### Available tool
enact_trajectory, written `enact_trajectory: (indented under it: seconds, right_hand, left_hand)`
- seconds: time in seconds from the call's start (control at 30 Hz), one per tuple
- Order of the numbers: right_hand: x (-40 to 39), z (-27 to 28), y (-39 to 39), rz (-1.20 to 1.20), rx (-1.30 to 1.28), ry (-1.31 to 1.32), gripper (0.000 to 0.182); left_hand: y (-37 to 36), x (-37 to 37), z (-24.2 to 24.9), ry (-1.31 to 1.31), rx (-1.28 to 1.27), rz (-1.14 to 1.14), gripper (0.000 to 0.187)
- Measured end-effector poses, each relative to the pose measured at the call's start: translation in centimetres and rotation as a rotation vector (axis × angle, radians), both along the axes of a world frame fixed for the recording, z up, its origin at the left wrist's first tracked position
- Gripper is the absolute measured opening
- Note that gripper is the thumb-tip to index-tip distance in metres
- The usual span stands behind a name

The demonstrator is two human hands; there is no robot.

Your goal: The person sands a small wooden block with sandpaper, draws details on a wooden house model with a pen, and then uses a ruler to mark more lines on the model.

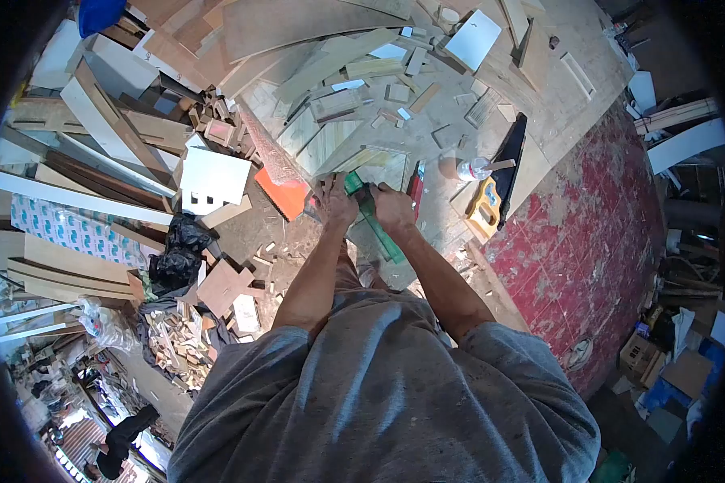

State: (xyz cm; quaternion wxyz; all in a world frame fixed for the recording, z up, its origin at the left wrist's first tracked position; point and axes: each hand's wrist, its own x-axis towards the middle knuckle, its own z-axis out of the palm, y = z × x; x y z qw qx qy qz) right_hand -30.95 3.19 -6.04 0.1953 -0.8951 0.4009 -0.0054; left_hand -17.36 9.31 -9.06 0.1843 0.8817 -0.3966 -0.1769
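A long green hand plane (381, 233) lies lengthwise in front of me at the near edge of the worktable, a dark part across its body. My left hand (336, 203) is closed at its left side, fingers curled near the dark part. From the right, my right hand (394, 208) grips the plane at the same level. Past its front end lies a pale wooden board (387, 167). Just right of my right hand is a red tool (417, 183), and an orange sheet (282, 193) sits left of my left hand.
A yellow-handled handsaw (485, 208) and a bottle (473, 169) stand on the right. Wood offcuts (338, 105) cover the far tabletop. Boards (113, 121) and a white panel with square holes (215, 175) are piled left. Red flooring (580, 266) is at right; another person (121, 443) is lower left.
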Motion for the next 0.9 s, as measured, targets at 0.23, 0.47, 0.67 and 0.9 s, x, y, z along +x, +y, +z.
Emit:
enact_trajectory:
  seconds: [0.23, 0.47, 0.67, 0.9]
  right_hand:
    - [0.1, 0.2, 0.1, -0.026, 0.022, -0.012, 0.031]
    - [-0.2, 0.7, -0.3, -0.038, 0.047, -0.061, 0.026]
    - [0.5, 0.9, -0.9, -0.099, 0.074, -0.131, 0.025]
    - [0.7, 0.3, -1.0, -0.081, 0.081, -0.12, 0.032]
  left_hand:
    - [0.0, 0.1, 0.9, 0.062, 0.0, -0.023, 0.058]
    - [-0.2, 0.4, 0.6, 0.06, 0.036, -0.041, 0.062]
    - [-0.2, 0.2, 1.9, 0.082, 0.041, -0.037, 0.065]
    - [-0.1, 0.4, 1.6, 0.077, 0.039, -0.06, 0.066]
